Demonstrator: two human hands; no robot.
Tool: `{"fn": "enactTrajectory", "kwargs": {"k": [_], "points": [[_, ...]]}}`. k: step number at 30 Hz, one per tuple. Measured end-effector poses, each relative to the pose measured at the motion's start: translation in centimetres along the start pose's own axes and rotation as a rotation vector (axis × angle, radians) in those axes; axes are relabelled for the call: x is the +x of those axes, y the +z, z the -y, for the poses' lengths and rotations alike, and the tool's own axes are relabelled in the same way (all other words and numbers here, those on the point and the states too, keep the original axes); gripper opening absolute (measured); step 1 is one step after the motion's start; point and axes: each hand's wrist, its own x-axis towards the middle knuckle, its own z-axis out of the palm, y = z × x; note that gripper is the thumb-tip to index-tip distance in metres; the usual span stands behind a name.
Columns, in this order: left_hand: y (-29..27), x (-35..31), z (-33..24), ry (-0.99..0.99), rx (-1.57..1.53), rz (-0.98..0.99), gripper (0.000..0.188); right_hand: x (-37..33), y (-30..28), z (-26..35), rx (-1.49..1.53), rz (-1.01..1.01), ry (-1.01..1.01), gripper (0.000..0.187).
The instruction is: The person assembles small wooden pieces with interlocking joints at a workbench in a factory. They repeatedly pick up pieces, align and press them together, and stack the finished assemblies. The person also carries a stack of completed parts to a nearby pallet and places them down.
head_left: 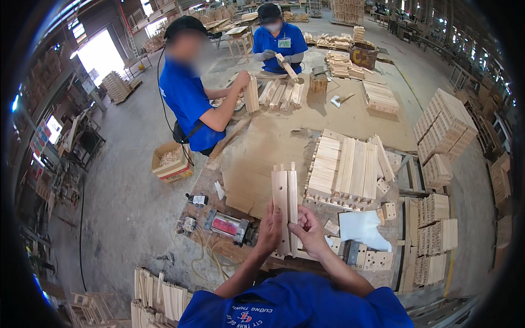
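Observation:
Between my two hands I hold a pair of pale wooden slats (280, 199), upright and side by side over the near edge of the table. My left hand (269, 228) wraps the left side of the slats, thumb on the face of the wider one, which shows small round holes. My right hand (308, 232) grips the narrower slat from the right, its thumb pressed on it. To the right of my hands lies a broad stack of similar slats (342, 167), with dowel-like ends along its sides.
A red-and-silver clamp-like device (226, 225) with hoses sits left of my hands. White foam sheet (363, 228) and drilled wooden blocks (377, 260) lie right. Two co-workers in blue (188, 104) handle slats across the cardboard-covered table (251, 164). Stacked wood (435, 224) stands on pallets at right.

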Motion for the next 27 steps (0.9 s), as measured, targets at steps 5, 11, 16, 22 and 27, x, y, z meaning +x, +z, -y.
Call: {"fn": "enactTrajectory", "kwargs": {"k": [5,11,16,22,27], "points": [[0.0,0.7,-0.5,-0.092,-0.003,0.076,0.037,-0.2,-0.1,-0.3,0.024,-0.024,-0.015,0.062],[0.3,0.8,0.9,-0.244,-0.261,0.057,0.033,-0.3,-0.1,-0.8,-0.168,-0.060,-0.030,0.062],[1.3,0.7,-0.3,-0.183,-0.074,0.081,0.033,-0.6,-1.0,-1.5,-0.393,-0.097,-0.059,0.060],[0.1,1.0,0.5,-0.357,-0.310,0.185,0.036,0.1,-2.5,-0.6,-0.382,-0.015,-0.033,0.041],[-1.2,1.3,1.1,-0.498,-0.635,0.155,0.037,0.4,-2.7,1.0,-0.389,0.005,-0.073,0.039]]}}
